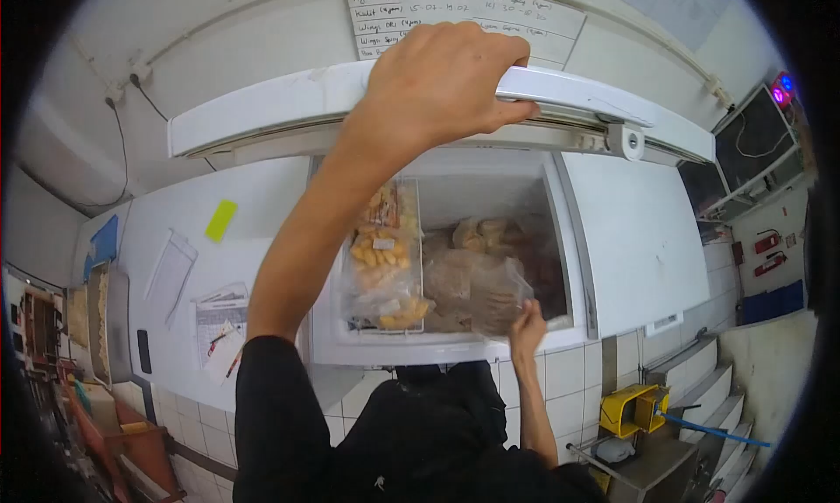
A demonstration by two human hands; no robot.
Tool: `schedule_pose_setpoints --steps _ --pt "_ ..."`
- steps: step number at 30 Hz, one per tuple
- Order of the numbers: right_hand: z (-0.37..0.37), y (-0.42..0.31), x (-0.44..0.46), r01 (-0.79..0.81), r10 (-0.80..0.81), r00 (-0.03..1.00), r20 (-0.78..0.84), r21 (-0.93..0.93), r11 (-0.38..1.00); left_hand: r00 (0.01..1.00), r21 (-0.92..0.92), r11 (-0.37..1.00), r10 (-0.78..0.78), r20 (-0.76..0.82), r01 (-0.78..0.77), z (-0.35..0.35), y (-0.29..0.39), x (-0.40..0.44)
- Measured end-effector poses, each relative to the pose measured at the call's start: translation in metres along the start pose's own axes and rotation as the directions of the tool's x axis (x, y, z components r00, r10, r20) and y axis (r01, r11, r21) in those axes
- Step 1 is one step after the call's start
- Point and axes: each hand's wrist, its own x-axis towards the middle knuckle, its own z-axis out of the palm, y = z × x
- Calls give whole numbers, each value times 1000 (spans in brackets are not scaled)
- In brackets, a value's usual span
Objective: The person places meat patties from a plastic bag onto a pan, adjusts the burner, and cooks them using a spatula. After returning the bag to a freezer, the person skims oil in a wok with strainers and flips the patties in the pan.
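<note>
Lid (560, 87), long axis sideways (left hand (446, 81) gripping)

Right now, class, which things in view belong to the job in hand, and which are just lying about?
In the job:
freezer lid, gripped by the left hand
plastic bag, held by the right hand
open freezer

Lying about:
yellow-green card
papers
yellow container

Head-worn view, facing down into open freezer (437, 352).
</note>
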Motion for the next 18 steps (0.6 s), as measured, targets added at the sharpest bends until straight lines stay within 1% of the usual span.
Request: schedule_pose_setpoints --steps 1,2,3,5,6,7,8,9,10,12,14,16,17,18 --pt "35 10 6 -32 35 997 72 -40 999 1000 6 1000 6 -5 -6 2 -5 6" --pt "63 17 2 -57 69 987 146 -85 995 988 39 994 107 -113 -104 1 -10 4" --pt "93 24 1 -59 72 983 170 -80 995 957 80 978 204 -205 -191 7 -19 6" --pt "151 38 -3 -81 79 952 297 -5 997 989 -7 995 93 -115 -95 -1 -15 11" --pt "184 55 -4 -105 99 948 303 4 994 996 -45 997 52 -71 -55 0 -15 14" --pt "211 72 -10 -186 210 873 440 -98 978 999 -68 997 18 -29 -20 7 -15 16" --pt "236 88 -15 -228 313 767 560 -219 949 1000 -87 996 -21 9 22 12 -17 19" --pt "259 98 -22 -242 376 662 648 -289 926 998 -92 994 -52 45 56 20 -20 23" --pt "278 109 -30 -277 410 581 703 -303 912 995 -95 992 -74 68 81 26 -21 26" --pt "297 118 -48 -353 436 455 776 -292 889 987 -90 988 -116 111 127 32 -21 27" --pt "301 118 -63 -481 426 359 831 -226 847 978 -75 984 -152 145 164 33 -18 27" --pt "289 113 -67 -640 381 263 886 -135 756 968 -59 978 -190 163 202 28 -11 24" --pt "279 112 -67 -719 350 213 912 -96 688 963 -49 974 -208 169 219 24 -6 22" --pt "270 117 -63 -731 328 156 932 -114 673 958 -38 970 -229 174 239 21 0 20"
